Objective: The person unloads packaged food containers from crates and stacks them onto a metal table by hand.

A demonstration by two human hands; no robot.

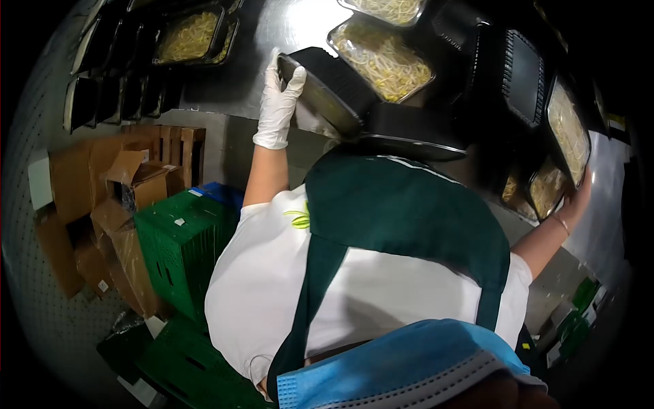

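Head view, left hand: the edge of a tilted tray (329, 80) is grasped by the gloved left hand (281, 99), thumb on the near side, fingers around the rim.
Tilted tray: it is held on its side above the near edge of the worktop (235, 76), its ridged black base turned toward the sprout tray (385, 60).
Right hand: a leaning tray (569, 129) is touched near its lower end by the ungloved right hand (579, 196); whether it is gripped cannot be told, as the fingers are mostly hidden.
Beside the right hand: a lower tray (546, 187) of sprouts is seen next to the leaning tray.
Near the apron (409, 204): a dark tray (415, 129) is tipped on edge; its contents are hidden.
Apparently done: trays are filled with sprouts, and edge-standing trays (82, 105) are ranged in rows at far left.
Apparently left: the tilted tray is not yet set down, and the sprout tray lies loose; the number remaining cannot be judged.
Floor side: green crates (180, 235) and cardboard boxes (71, 170) are stacked at left.
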